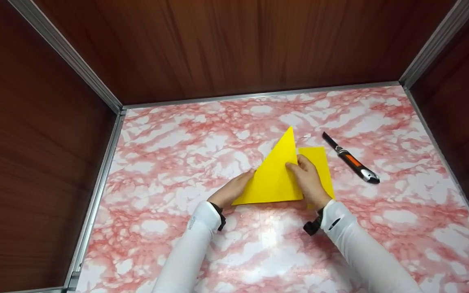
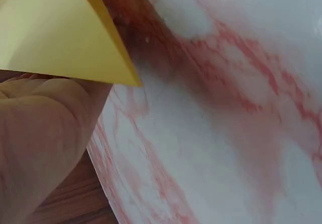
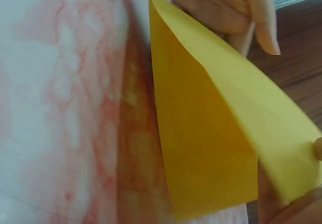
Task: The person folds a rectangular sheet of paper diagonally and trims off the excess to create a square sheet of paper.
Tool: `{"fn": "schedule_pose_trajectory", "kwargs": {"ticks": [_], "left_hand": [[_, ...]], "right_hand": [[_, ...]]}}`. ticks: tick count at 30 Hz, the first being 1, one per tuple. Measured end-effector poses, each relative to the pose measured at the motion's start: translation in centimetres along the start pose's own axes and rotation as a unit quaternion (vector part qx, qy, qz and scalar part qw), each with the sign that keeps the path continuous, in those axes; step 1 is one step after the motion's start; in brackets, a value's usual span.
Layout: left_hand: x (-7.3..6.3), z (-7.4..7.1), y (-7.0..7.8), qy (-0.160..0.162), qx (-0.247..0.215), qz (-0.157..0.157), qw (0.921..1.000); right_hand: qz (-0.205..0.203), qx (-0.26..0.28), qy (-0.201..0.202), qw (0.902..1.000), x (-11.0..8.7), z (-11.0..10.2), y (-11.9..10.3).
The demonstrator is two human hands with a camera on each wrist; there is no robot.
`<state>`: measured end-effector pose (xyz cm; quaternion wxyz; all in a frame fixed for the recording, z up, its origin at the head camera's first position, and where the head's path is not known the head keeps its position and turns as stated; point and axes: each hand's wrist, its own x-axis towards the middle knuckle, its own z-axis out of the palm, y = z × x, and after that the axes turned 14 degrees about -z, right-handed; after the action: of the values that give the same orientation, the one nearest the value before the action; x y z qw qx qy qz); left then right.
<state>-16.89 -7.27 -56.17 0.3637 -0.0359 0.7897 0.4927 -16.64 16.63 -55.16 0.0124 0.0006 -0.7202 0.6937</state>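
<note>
A sheet of yellow paper [image 1: 275,175], folded to a triangle, stands tilted between both hands with its point away from the body. My right hand [image 1: 310,179] pinches its right edge, thumb on the near face. Behind the slanting left edge is my left hand [image 1: 232,189], partly hidden by the sheet. The right wrist view shows that left hand [image 3: 226,7] behind the paper [image 3: 261,103], its thumb extended and off the sheet. Between the layers of the fold there is a gap. A second yellow piece of paper [image 1: 320,162] shows beyond the right hand, partly covered by it.
A utility knife [image 1: 350,158] with a black blade and a black and orange handle lies right of the paper. The red and white marbled tabletop [image 1: 169,171] is bordered by dark wooden panels [image 1: 226,49] with metal edging.
</note>
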Motion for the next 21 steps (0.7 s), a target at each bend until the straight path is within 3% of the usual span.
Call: {"fn": "schedule_pose_trajectory", "kwargs": {"ticks": [5, 9, 12, 15, 19, 21], "left_hand": [[-0.3, 0.2, 0.1, -0.047, -0.089, -0.055, 0.9934], [-0.1, 0.6, 0.3, -0.069, -0.169, -0.052, 0.9819], [0.2, 0.7, 0.4, -0.047, -0.209, -0.035, 0.9761], [0.9, 0.4, -0.1, -0.026, -0.267, -0.03, 0.9628], [1.5, -0.7, -0.8, 0.003, -0.311, -0.016, 0.9504], [1.3, -1.2, -0.8, 0.034, -0.305, -0.01, 0.9518]], "right_hand": [[-0.028, 0.076, -0.003, 0.9967, -0.5, -0.3, -1.1], [-0.057, 0.087, -0.009, 0.9945, -0.6, -0.5, -1.3], [-0.066, 0.084, -0.008, 0.9943, -0.6, -0.8, -1.2], [-0.052, 0.07, -0.01, 0.9961, -0.6, -1.2, -1.2], [-0.034, 0.033, -0.026, 0.9985, -1.0, -1.7, -2.0], [-0.033, 0.015, -0.037, 0.9986, -1.3, -2.0, -2.3]]}}
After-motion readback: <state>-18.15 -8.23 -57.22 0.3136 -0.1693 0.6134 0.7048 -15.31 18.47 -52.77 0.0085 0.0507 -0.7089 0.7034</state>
